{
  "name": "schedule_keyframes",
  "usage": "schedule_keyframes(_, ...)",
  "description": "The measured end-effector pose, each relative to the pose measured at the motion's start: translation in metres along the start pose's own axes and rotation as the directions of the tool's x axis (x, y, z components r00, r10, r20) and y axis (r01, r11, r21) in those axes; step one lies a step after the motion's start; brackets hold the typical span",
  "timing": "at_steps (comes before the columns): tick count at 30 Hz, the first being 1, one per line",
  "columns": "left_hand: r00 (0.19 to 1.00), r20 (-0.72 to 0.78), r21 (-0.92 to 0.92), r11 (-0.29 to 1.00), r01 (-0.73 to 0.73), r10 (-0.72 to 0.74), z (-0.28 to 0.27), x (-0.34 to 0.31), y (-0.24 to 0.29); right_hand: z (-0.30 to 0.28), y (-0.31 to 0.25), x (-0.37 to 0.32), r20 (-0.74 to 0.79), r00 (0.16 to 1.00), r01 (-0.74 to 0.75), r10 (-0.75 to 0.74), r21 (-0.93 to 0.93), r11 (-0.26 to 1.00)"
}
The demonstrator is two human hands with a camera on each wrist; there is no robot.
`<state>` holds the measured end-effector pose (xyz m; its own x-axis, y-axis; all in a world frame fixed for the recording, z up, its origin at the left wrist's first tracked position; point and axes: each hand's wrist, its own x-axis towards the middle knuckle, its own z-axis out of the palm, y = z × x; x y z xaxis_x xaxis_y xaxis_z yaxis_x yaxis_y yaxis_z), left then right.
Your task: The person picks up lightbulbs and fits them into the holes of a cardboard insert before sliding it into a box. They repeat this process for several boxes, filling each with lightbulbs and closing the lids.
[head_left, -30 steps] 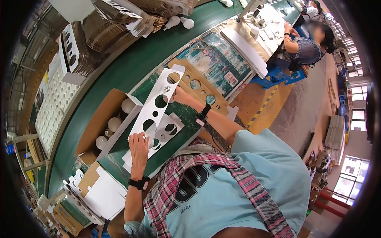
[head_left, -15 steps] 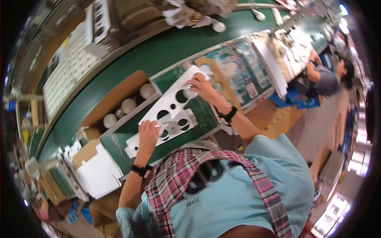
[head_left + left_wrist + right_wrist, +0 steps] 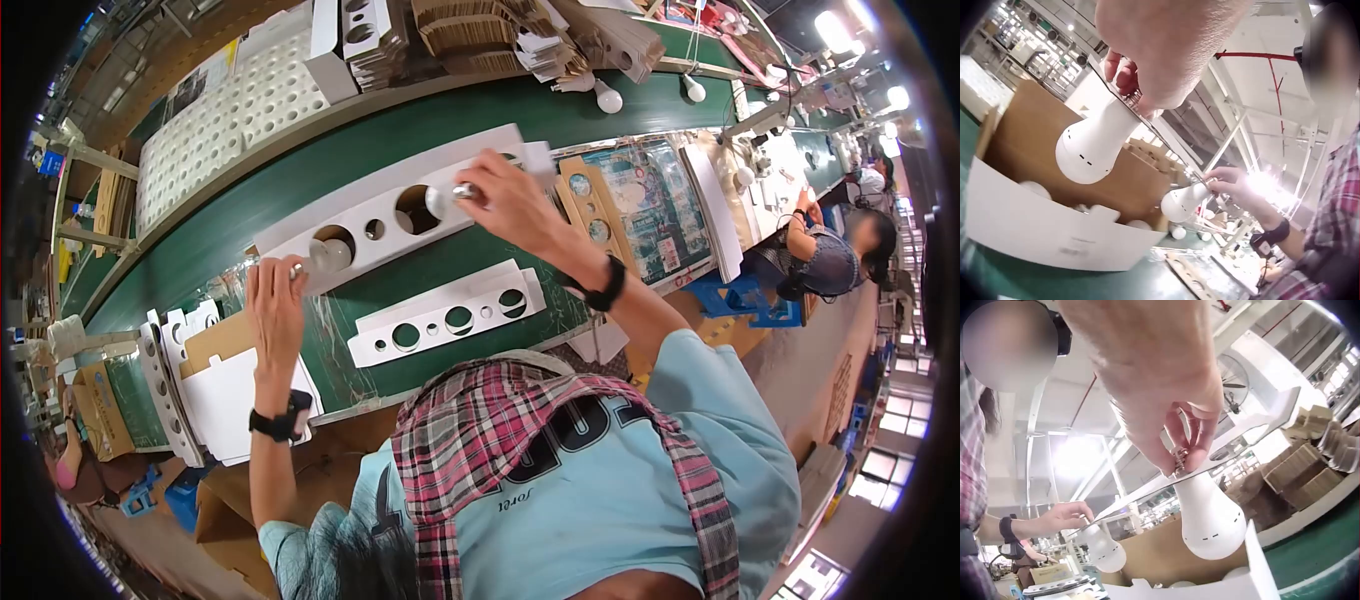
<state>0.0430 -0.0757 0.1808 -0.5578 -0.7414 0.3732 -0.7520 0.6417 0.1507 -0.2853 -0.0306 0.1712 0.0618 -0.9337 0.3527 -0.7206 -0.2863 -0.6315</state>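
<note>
A white cardboard insert with round holes (image 3: pixel 375 230) spans over the open box, whose brown inner wall (image 3: pixel 1019 125) and white side (image 3: pixel 1054 234) show in the left wrist view. My left hand (image 3: pixel 275 305) pinches the metal screw base of a white light bulb (image 3: pixel 1088 153) at the insert's near-left end. Toward the other end, my right hand (image 3: pixel 515 205) grips the screw base of another light bulb (image 3: pixel 1213 519). Both bulbs hang globe-down under the insert, close above the box. More bulbs (image 3: pixel 1035 189) lie inside, partly hidden. A second holed insert (image 3: pixel 450 312) lies flat on the green table.
White sheets (image 3: pixel 240 405) lie at the left beside holed strips (image 3: pixel 172 385). A brown holed insert (image 3: pixel 590 205) sits to the right. Cardboard stacks (image 3: pixel 465 40) and a white perforated tray (image 3: pixel 225 125) stand across the belt. Another person (image 3: pixel 840 255) works farther right.
The insert and its bulbs have moved away from over the second insert to over the box. My hands have spread apart to its two ends, and the head view has turned.
</note>
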Motion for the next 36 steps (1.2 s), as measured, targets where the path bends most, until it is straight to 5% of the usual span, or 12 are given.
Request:
schedule_keyframes(5, 0.982, 0.09, 0.067, 0.982, -0.175, 0.169, 0.031, -0.005, -0.058, 0.059, 0.008, 0.025, 0.091, 0.995, 0.037, -0.029, -0.09, 0.995)
schedule_keyframes(10, 0.99, 0.128, -0.008, 0.998, -0.066, 0.066, 0.038, -0.014, -0.082, 0.074, 0.003, 0.034, 0.17, 0.985, 0.017, -0.004, -0.078, 0.997)
schedule_keyframes(19, 0.977, 0.165, -0.098, 0.988, -0.121, 0.136, 0.052, -0.002, -0.089, 0.094, 0.027, 0.037, 0.255, 0.966, 0.012, 0.04, -0.2, 0.98)
schedule_keyframes(22, 0.96, 0.225, -0.142, 0.981, -0.134, 0.164, 0.059, -0.005, -0.097, 0.1, 0.031, 0.045, 0.296, 0.954, 0.124, -0.033, -0.295, 0.947)
schedule_keyframes(25, 0.972, 0.123, -0.114, 0.976, -0.186, 0.2, 0.067, -0.008, -0.091, 0.088, 0.034, 0.042, 0.285, 0.958, -0.015, 0.035, -0.073, 0.997)
schedule_keyframes(28, 0.968, 0.236, -0.119, 0.991, -0.055, 0.082, 0.075, -0.019, -0.109, 0.116, 0.032, 0.032, 0.357, 0.932, 0.139, -0.066, -0.185, 0.973)
schedule_keyframes(32, 0.956, 0.275, -0.109, 0.991, -0.073, 0.101, 0.086, -0.021, -0.112, 0.137, 0.053, 0.036, 0.509, 0.84, 0.012, 0.186, -0.36, 0.933)
schedule_keyframes(36, 0.944, 0.306, -0.063, 0.992, -0.113, 0.127, 0.105, -0.02, -0.099, 0.117, 0.048, 0.026, 0.439, 0.884, 0.015, 0.163, -0.375, 0.927)
